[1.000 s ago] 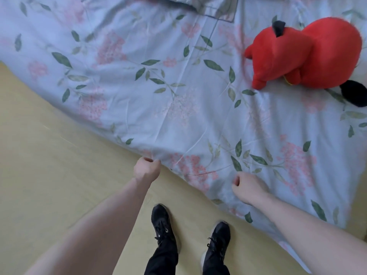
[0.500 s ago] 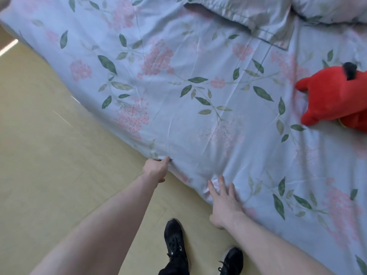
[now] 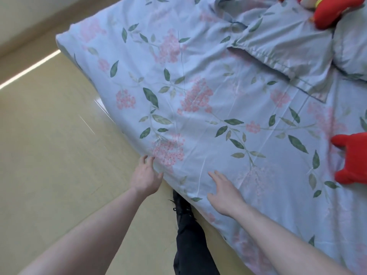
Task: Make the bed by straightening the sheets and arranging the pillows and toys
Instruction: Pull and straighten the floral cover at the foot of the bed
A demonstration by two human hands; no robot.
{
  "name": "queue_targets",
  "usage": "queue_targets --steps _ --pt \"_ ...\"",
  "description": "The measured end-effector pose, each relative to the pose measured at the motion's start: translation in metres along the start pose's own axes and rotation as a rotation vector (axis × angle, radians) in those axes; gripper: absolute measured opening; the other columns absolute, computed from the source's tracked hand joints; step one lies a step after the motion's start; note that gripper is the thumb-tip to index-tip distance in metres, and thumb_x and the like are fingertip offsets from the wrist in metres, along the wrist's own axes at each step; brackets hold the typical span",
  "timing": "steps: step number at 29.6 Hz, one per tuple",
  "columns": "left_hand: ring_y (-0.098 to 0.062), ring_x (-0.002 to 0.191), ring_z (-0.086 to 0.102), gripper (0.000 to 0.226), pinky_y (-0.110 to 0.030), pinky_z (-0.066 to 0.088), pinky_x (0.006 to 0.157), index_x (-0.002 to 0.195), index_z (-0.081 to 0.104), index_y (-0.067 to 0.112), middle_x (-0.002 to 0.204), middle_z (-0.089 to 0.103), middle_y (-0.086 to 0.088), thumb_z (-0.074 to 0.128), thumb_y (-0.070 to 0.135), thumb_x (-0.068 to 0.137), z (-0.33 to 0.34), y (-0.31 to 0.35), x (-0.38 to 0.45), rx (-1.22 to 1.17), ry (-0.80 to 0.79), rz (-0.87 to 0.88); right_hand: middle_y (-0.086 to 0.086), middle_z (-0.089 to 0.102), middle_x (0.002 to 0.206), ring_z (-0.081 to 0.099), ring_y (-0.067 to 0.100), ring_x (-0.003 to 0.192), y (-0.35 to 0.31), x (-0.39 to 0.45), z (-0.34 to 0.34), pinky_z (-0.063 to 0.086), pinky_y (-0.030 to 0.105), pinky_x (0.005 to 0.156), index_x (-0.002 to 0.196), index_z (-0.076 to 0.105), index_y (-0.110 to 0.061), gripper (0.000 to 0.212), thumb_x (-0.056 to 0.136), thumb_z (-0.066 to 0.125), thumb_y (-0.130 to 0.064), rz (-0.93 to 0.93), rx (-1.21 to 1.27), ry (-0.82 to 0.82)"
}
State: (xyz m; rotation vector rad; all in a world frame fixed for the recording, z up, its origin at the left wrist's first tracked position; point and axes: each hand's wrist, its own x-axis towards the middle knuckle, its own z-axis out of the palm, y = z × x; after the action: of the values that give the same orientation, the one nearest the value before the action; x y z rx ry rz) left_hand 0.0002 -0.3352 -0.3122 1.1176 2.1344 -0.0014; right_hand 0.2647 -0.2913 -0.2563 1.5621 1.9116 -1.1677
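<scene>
A pale blue sheet [image 3: 198,108] with pink flowers and green leaves covers the bed. My left hand [image 3: 146,175] is at the bed's near edge, fingers loosely spread against the sheet where it drops over the side. My right hand [image 3: 223,192] lies flat on the sheet just inside the edge, fingers straight. Two matching pillows [image 3: 286,46] lie at the top right. A red plush toy [image 3: 351,157] sits at the right edge of view, partly cut off. Another red toy [image 3: 329,10] rests on the pillows at the top.
Yellow-beige floor [image 3: 49,145] runs along the left of the bed. My dark trouser leg and black shoe [image 3: 184,209] stand right against the bed's side between my arms. A wall with a skirting band [image 3: 25,36] is at the top left.
My view has swung left toward the bed's head; the pillows and bed corner came into sight. My left hand let go of the sheet edge and opened. My right hand stays flat.
</scene>
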Motion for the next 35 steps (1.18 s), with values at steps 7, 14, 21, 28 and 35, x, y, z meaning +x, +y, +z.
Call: queue_targets --steps 7,14,21,28,35 --pt "-0.030 0.155 -0.002 0.087 -0.042 0.023 0.123 0.161 0.001 0.028 0.168 -0.016 0.001 0.056 0.036 0.094 -0.069 -0.001 0.073 0.321 -0.161 0.249 -0.006 -0.021 0.166 -0.010 0.022 0.155 -0.077 0.071 -0.015 0.008 0.039 0.127 0.161 -0.001 -0.031 0.086 0.094 0.052 -0.022 0.028 -0.053 -0.143" --pt "-0.034 0.155 -0.005 0.082 -0.049 0.025 0.122 0.160 0.001 0.030 0.165 -0.013 0.014 0.048 0.036 0.093 -0.097 -0.014 0.125 0.375 -0.412 0.209 -0.006 -0.002 0.169 0.035 0.023 0.147 -0.125 0.120 -0.042 0.045 0.030 0.102 0.161 0.002 -0.032 0.090 0.082 0.040 -0.015 0.150 -0.189 -0.351" --pt "-0.030 0.125 0.047 0.054 -0.041 0.046 0.101 0.143 0.044 0.022 0.135 0.051 -0.005 0.048 0.032 0.089 -0.142 -0.063 0.144 0.352 -0.455 0.073 -0.004 0.058 0.139 0.058 0.021 0.123 -0.179 0.164 -0.069 0.050 0.031 0.098 0.143 0.053 -0.028 0.057 0.086 0.054 -0.031 0.165 -0.486 -0.600" --pt "-0.029 0.122 0.055 0.055 -0.036 0.048 0.099 0.143 0.048 0.017 0.138 0.051 -0.008 0.052 0.029 0.090 -0.236 -0.159 0.186 0.193 -0.396 -0.043 -0.006 0.036 0.160 0.038 0.017 0.145 -0.299 0.207 -0.081 0.035 0.031 0.116 0.157 0.031 -0.025 0.071 0.089 0.052 -0.024 0.061 -0.106 -0.118" --pt "-0.025 0.113 0.060 0.052 -0.034 0.049 0.095 0.142 0.050 0.021 0.148 0.043 -0.004 0.057 0.030 0.091 -0.339 -0.215 0.233 0.021 -0.213 -0.065 -0.006 0.002 0.169 0.019 0.023 0.153 -0.426 0.245 -0.079 0.025 0.039 0.122 0.161 0.008 -0.029 0.082 0.092 0.051 -0.025 0.021 -0.022 -0.017"
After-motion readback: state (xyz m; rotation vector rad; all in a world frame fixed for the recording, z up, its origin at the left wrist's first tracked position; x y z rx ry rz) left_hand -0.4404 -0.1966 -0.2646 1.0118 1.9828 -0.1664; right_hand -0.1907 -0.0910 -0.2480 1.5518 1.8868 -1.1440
